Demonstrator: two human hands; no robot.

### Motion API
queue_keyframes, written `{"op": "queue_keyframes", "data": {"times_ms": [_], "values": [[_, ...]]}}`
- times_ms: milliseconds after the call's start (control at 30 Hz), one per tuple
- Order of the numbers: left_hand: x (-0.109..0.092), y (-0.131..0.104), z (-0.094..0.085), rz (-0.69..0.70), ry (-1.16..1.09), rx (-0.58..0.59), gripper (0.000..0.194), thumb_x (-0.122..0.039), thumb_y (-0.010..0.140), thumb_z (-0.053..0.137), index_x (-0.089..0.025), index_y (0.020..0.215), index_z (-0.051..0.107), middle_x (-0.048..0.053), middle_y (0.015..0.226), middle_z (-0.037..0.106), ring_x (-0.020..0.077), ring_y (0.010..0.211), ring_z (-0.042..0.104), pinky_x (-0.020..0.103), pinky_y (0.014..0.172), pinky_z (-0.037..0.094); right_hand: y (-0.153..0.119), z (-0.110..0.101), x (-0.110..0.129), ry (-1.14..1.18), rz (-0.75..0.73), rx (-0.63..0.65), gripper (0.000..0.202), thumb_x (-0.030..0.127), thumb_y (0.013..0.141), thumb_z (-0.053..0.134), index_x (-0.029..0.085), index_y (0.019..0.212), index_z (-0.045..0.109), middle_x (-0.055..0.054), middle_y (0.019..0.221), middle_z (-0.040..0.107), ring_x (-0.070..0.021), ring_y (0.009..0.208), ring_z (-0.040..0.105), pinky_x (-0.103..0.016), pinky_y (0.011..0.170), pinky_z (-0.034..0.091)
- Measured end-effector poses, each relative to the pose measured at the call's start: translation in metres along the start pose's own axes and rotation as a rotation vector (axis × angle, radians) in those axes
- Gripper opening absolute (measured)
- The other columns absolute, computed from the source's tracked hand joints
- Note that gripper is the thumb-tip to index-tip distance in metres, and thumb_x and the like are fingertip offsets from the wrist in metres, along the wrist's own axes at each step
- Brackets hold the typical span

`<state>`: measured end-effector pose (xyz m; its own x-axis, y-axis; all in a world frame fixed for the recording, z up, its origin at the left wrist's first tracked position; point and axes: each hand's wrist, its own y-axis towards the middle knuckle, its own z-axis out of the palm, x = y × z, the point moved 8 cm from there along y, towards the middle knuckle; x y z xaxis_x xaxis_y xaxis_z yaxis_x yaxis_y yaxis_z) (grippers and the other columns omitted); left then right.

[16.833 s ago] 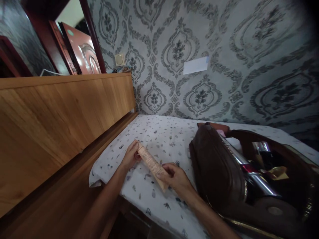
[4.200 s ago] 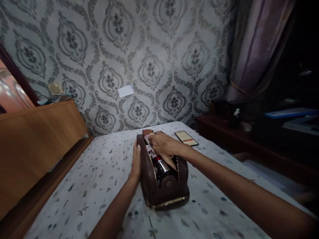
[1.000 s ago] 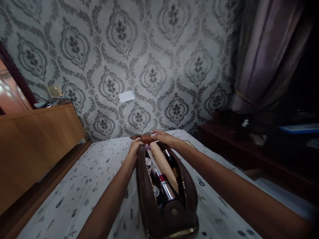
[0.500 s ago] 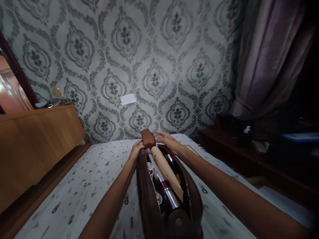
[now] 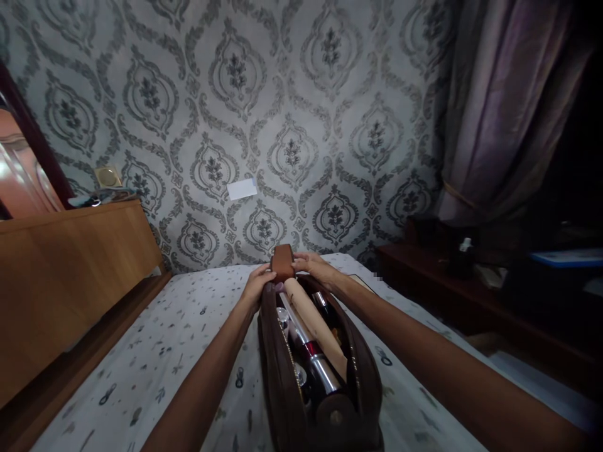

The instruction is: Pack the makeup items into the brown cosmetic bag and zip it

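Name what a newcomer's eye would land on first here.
First, the open dark brown bag on the patterned sheet, a beige tube lying inside beside a shiny silver cylinder. Next, the left hand and right hand at its far end, flanking a tan strap. Behind, ornate grey wallpaper.

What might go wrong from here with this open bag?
1. The brown bag is unzipped; if it tips, the beige tube and silver tube might slide out.
2. Left hand and right hand are both at the far end by the tan strap; a tug there could shift the unheld near end.
3. Zipper teeth run close to the contents, so closing might snag something.
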<state>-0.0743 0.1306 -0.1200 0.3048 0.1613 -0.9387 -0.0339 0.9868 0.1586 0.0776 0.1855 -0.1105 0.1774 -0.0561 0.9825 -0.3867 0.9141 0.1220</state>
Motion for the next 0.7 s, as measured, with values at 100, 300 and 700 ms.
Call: {"op": "queue_keyframes", "data": {"times_ms": [100,300,700], "values": [[-0.002,-0.001,0.0,-0.001,0.003,-0.002,0.048,-0.023,0.05,0.082,-0.015,0.095,0.069,0.001,0.073,0.072,0.0134,0.058,0.062,0.024,0.059,0.049,-0.004,0.008,0.006,0.003,-0.006,0.052,0.026,0.018,0.072,0.075,0.018,0.096,0.069,-0.004,0.088,0.076,-0.0207,0.082,0.07,-0.033,0.081,0.054],[-0.008,-0.005,0.006,0.01,0.016,0.031,0.046,-0.023,0.053,0.081,-0.015,0.097,0.069,0.004,0.08,0.074,0.0166,0.066,0.066,0.027,0.064,0.052,-0.01,0.012,0.018,-0.022,-0.026,0.082,0.043,0.019,0.063,0.076,0.023,0.105,0.068,-0.001,0.092,0.078,-0.0209,0.087,0.07,-0.035,0.086,0.051],[-0.016,-0.003,0.004,0.096,0.071,-0.028,0.048,-0.026,0.055,0.082,-0.016,0.1,0.069,0.003,0.079,0.074,0.0168,0.068,0.066,0.027,0.067,0.051,-0.016,0.016,0.024,-0.046,-0.129,0.102,0.045,0.021,0.064,0.076,0.022,0.108,0.066,0.001,0.082,0.076,-0.0179,0.073,0.069,-0.029,0.072,0.051]]}}
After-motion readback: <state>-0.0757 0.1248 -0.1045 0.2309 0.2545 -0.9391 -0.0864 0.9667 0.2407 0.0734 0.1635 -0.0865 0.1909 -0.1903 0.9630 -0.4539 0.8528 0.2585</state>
